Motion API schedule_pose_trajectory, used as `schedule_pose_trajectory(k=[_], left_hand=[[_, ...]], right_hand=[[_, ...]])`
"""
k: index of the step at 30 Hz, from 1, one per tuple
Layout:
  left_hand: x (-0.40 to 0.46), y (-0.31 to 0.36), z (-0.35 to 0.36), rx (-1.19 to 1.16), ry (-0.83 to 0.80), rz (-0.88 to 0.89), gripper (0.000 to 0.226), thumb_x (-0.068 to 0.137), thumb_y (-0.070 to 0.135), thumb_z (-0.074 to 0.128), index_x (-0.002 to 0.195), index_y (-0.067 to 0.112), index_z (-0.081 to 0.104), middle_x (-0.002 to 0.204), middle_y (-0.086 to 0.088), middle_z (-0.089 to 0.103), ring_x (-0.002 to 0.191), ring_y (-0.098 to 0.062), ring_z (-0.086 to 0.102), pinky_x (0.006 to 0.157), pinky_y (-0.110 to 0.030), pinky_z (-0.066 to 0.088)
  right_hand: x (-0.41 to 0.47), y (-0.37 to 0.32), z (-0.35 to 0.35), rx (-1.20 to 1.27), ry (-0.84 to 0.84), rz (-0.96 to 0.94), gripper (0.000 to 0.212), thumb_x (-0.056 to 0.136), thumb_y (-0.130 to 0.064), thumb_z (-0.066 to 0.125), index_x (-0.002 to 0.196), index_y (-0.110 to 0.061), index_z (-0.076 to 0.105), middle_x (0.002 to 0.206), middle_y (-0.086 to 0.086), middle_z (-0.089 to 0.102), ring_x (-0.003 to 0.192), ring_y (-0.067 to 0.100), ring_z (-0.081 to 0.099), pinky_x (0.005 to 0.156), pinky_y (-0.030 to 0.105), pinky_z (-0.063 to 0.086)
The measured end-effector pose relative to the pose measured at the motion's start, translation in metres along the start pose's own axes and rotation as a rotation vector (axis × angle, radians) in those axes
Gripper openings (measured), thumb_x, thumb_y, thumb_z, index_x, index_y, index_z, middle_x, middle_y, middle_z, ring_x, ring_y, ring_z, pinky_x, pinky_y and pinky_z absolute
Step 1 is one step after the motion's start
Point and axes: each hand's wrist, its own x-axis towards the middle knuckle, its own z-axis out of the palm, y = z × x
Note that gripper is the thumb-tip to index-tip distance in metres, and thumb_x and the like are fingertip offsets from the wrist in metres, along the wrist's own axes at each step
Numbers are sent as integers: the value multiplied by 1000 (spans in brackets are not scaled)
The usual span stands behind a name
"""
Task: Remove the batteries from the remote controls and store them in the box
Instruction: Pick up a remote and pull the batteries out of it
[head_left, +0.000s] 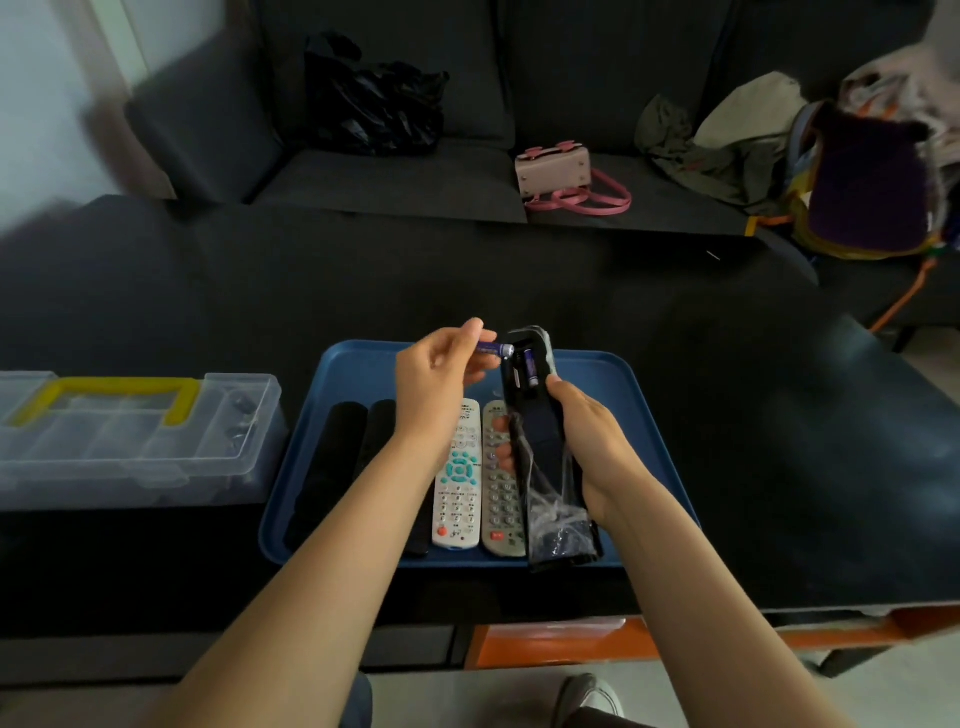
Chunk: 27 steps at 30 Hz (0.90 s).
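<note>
Pinching a cylindrical purple battery (493, 348), the left hand (436, 374); right hand (587, 441) clasps a plastic-wrapped black remote (540, 447).

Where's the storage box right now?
In the head view, the clear box with a yellow handle sits on the dark table at far left, just left of the blue tray.

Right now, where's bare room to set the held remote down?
Free: tray strip right of the right hand, and the tray's far edge behind the left hand. Bare black table right of the tray. Crowded: tray's left and centre, where black remotes, white remote and grey remote lie side by side.
</note>
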Motion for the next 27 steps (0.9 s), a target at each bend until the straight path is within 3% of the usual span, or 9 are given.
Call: schedule_pose_trajectory(k=[3, 8, 12, 14, 17, 20, 22, 27], left_hand=[[-1, 1, 0, -192, -39, -149, 24, 91, 29, 54, 84, 11, 69, 77, -2, 71, 77, -10, 69, 70, -18, 55], [0, -2, 2, -400, -63, -256, 21, 96, 13, 45, 99, 4, 64, 88, -7, 72, 90, -17, 69, 80, -23, 56], [7, 0, 4, -474, -6, -336, 26, 97, -1, 35, 106, 1, 58, 87, -12, 60, 83, -19, 65, 76, -26, 57], [8, 2, 6, -413, 13, -345, 32, 93, -8, 30, 99, 3, 59, 75, -7, 50, 69, -12, 54, 66, -21, 53], [8, 0, 6, -188, 0, -278, 34, 89, -7, 27, 86, 8, 57, 69, -1, 41, 54, -6, 37, 47, -16, 33], [6, -5, 4, 308, -109, -1, 20, 94, 14, 43, 88, 15, 63, 84, 4, 56, 70, -5, 50, 58, -15, 38], [4, -9, 3, 509, -175, 156, 12, 90, 24, 55, 95, 18, 65, 96, 5, 59, 81, -1, 54, 67, -9, 39], [7, -12, 2, 636, -164, 224, 16, 84, 23, 65, 99, 19, 66, 100, 1, 62, 82, -2, 55, 68, -8, 41]], right_hand=[[-1, 0, 0, -7, -8, 13, 36, 100, -38, 38, 114, -10, 56, 108, 23, 67, 82, 28, 63, 82, 44, 52], [-6, -1, 1, 67, -77, 39, 34, 101, -34, 37, 115, -6, 52, 79, 17, 67, 56, 21, 64, 53, 29, 55], [-6, -1, 2, 69, -80, 34, 35, 101, -33, 37, 117, -6, 52, 78, 16, 67, 55, 20, 64, 52, 28, 55], [-7, -1, 3, 63, -70, 33, 34, 101, -33, 37, 117, -7, 53, 75, 13, 67, 55, 19, 64, 51, 26, 54], [-7, -2, 4, 76, -76, 41, 34, 102, -33, 36, 117, -7, 53, 75, 14, 66, 53, 19, 63, 50, 26, 54], [-7, -3, 6, 64, -66, 39, 34, 102, -33, 36, 116, -8, 53, 76, 14, 67, 53, 18, 64, 48, 24, 54], [-8, -2, 7, 39, -56, 26, 34, 101, -34, 36, 116, -8, 54, 82, 15, 66, 58, 19, 64, 50, 25, 54], [-8, -2, 8, -14, -45, -26, 33, 102, -33, 36, 116, -10, 54, 89, 15, 66, 63, 18, 64, 49, 23, 54]])
